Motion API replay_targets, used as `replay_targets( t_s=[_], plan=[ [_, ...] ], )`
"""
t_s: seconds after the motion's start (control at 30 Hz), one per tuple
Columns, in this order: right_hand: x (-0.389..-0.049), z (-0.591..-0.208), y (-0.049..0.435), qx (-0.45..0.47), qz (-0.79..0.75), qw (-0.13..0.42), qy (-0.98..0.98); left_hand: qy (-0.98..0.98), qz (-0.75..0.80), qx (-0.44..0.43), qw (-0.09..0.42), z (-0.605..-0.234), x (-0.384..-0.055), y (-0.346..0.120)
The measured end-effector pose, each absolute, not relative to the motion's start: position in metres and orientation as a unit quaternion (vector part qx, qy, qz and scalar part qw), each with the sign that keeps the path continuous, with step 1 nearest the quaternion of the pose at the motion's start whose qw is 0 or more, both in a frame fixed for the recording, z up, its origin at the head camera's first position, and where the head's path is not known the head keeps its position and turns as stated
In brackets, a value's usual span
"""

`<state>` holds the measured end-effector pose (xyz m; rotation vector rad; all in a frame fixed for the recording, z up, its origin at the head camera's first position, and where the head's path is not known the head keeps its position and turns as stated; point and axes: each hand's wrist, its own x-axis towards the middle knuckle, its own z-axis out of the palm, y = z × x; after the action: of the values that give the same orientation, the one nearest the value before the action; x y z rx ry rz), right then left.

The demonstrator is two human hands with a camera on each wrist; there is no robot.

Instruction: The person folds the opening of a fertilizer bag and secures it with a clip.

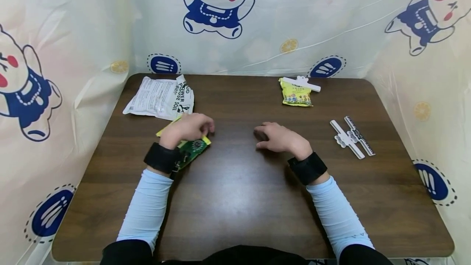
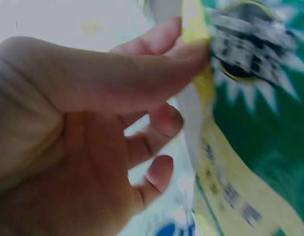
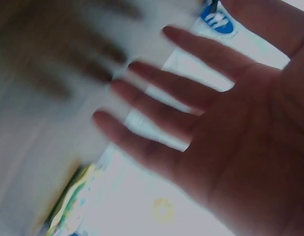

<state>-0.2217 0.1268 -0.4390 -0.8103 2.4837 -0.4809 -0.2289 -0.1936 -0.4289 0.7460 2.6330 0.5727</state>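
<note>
At the left of the table, my left hand [image 1: 189,126] pinches the edge of a green and yellow packet [image 1: 194,149]. In the left wrist view, the thumb and a finger [image 2: 166,37] meet on the yellow border of the packet [image 2: 260,113], while the other fingers curl loosely away from it. Part of the packet is hidden under the hand and wrist in the head view. My right hand [image 1: 279,137] hovers close over the middle of the table and holds nothing. Its fingers [image 3: 156,103] spread apart in the right wrist view.
Behind my left hand lies a white printed bag [image 1: 158,97]. At the back right, a yellow packet [image 1: 296,94] has a white sealing clip [image 1: 301,83] across its top. Two more white clips, one smooth [image 1: 347,139] and one toothed [image 1: 359,136], lie on the brown table [image 1: 235,199].
</note>
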Motion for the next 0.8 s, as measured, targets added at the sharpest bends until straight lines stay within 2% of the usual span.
replay_targets(
  t_s=[0.17,0.3,0.43,0.57,0.8],
  plan=[
    [-0.211,-0.439,0.108,-0.379,-0.236,0.204,0.871,0.918,0.226,0.297,0.133,-0.441,-0.224,-0.144],
    [-0.205,-0.442,0.096,-0.413,-0.247,0.165,0.861,0.902,0.269,0.319,0.111,-0.447,-0.222,-0.121],
    [-0.204,-0.447,0.089,-0.412,-0.235,0.153,0.867,0.894,0.292,0.329,0.083,-0.440,-0.220,-0.121],
    [-0.203,-0.453,0.085,-0.410,-0.213,0.143,0.875,0.894,0.288,0.331,0.091,-0.427,-0.216,-0.131],
    [-0.204,-0.462,0.080,-0.429,-0.175,0.071,0.883,0.894,0.297,0.327,0.080,-0.413,-0.213,-0.139]
  ],
)
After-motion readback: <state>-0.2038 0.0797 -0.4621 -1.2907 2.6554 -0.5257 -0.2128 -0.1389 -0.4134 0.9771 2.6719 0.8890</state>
